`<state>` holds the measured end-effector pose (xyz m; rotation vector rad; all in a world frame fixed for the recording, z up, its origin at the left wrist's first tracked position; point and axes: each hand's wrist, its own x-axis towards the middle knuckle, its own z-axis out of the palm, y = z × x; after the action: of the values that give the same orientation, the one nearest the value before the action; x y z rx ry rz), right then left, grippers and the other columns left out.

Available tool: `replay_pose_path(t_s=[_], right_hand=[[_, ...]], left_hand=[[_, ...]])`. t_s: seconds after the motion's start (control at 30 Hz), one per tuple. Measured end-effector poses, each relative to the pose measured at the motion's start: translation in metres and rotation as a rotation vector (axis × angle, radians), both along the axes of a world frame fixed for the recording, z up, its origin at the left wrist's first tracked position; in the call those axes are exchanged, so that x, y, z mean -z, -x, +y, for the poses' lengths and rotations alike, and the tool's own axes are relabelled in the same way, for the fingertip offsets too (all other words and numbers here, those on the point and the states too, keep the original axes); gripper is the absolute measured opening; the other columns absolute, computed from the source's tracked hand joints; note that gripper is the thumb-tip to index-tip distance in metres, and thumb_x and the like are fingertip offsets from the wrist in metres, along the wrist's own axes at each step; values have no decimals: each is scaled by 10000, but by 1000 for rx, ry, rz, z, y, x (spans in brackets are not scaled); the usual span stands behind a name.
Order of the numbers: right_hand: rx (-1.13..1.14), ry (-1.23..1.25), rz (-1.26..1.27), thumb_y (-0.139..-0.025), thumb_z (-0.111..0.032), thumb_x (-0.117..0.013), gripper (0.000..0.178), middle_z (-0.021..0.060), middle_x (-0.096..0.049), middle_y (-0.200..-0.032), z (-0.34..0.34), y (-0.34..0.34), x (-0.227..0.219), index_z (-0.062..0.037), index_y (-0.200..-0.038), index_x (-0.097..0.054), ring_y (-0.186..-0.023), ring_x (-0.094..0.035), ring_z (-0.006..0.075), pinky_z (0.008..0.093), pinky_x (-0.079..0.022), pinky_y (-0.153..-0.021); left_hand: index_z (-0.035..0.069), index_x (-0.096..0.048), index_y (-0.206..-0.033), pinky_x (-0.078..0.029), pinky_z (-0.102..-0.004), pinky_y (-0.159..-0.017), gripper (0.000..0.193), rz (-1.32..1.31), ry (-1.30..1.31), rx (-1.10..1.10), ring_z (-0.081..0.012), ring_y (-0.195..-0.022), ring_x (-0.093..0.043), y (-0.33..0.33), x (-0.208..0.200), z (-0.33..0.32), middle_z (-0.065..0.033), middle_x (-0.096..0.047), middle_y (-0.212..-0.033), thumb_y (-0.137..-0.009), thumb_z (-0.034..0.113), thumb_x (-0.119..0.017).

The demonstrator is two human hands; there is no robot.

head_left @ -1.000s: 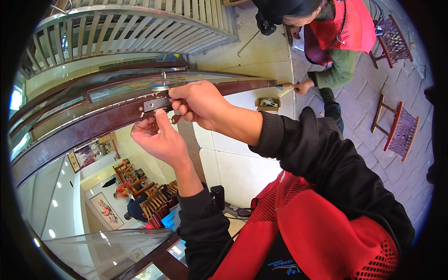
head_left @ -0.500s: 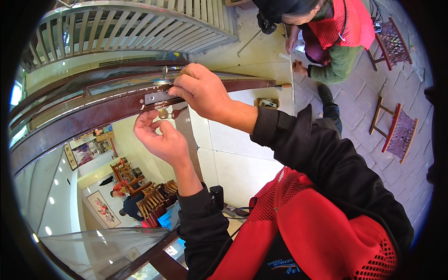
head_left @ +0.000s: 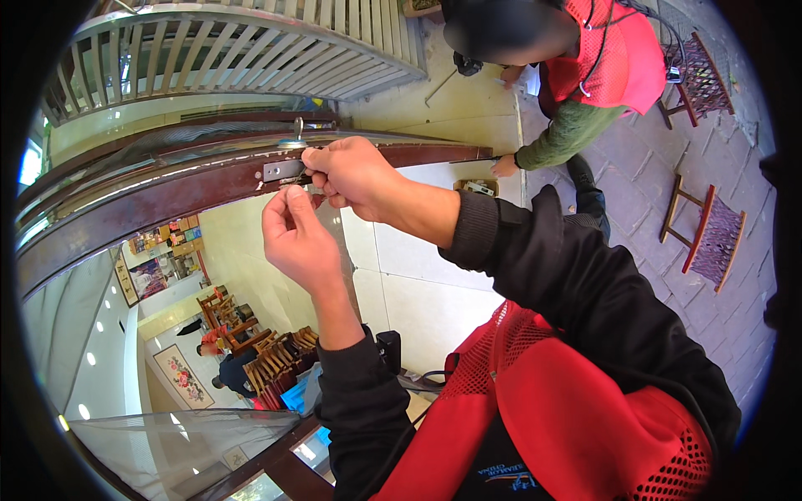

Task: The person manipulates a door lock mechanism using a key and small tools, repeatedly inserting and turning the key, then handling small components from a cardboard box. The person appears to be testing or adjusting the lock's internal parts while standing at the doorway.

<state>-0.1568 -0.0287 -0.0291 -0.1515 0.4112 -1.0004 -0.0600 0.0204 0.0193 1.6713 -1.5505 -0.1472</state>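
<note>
A dark red-brown door edge [head_left: 150,194] runs across the upper left, with a metal lock plate [head_left: 280,171] set into it. On the door face above the plate, a key [head_left: 298,128] stands upright in a round lock. At the plate's right end, my right hand [head_left: 359,179] is closed in a pinch; what lies between its fingertips is hidden. Just below, my left hand [head_left: 302,238] pinches at the plate's lower edge, where a small brownish key [head_left: 292,179] partly shows. The two hands' fingertips nearly meet.
A person in a red vest [head_left: 618,63] bends at the upper right, one hand [head_left: 504,166] at the door's far end. Nearby are a small box of parts [head_left: 476,186], folding stools [head_left: 717,238] and a slatted metal rail [head_left: 251,54]. Stacked wooden stools [head_left: 280,359] stand indoors.
My left hand has risen and moved right, closing its fingers by the plate; the dangling keys are now mostly hidden. My right hand has dropped slightly. The other person has reached toward the door's end.
</note>
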Motion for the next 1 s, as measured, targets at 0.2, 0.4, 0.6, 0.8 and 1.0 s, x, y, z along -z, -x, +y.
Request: replay_pose_path(t_s=[0.2, 0.4, 0.6, 0.8, 1.0], right_hand=[[642, 619, 1083, -889, -140, -647, 178, 89, -579, -709, 5, -8, 7, -28, -767, -584, -621, -555, 238, 353, -448, -522], [836, 1053, 1324, -735, -117, -671, 111, 146, -632, -742, -2, 1, 14, -28, -746, -607, -681, -623, 322, 415, -500, -580], [227, 244, 425, -831, -100, -639, 142, 106, -613, -658, -14, 8, 8, 8, -741, -627, -501, -536, 218, 366, -407, -461], [231, 128, 515, -862, -204, -767, 252, 70, -577, -723, -2, 1, 21, 0, -862, -618, -587, -523, 146, 315, -428, -512], [998, 804, 1197, -786, -159, -776, 246, 97, -592, -901, -5, -2, 29, -43, -945, -627, -828, -583, 284, 370, -503, -687]], left_hand=[[-26, -686, -891, -467, -269, -526, 203, -187, 19, -4, -103, -558, -574, 10, -14, -12, -44, -650, -655, -943, 167, -654], [-29, -695, -917, -445, -250, -505, 201, -383, -18, 20, -89, -555, -561, 19, -29, -25, -46, -667, -681, -941, 166, -650], [-23, -615, -967, -473, -254, -598, 170, -87, 247, 73, -93, -682, -570, 9, -13, -17, -38, -639, -800, -952, 143, -648], [7, -511, -997, -476, -256, -695, 214, -44, 220, 35, -120, -784, -559, -13, -3, -17, -48, -565, -892, -951, 155, -658], [6, -504, -998, -477, -261, -702, 215, -19, 225, 59, -120, -792, -557, -15, -3, -18, -52, -564, -893, -956, 153, -655]])
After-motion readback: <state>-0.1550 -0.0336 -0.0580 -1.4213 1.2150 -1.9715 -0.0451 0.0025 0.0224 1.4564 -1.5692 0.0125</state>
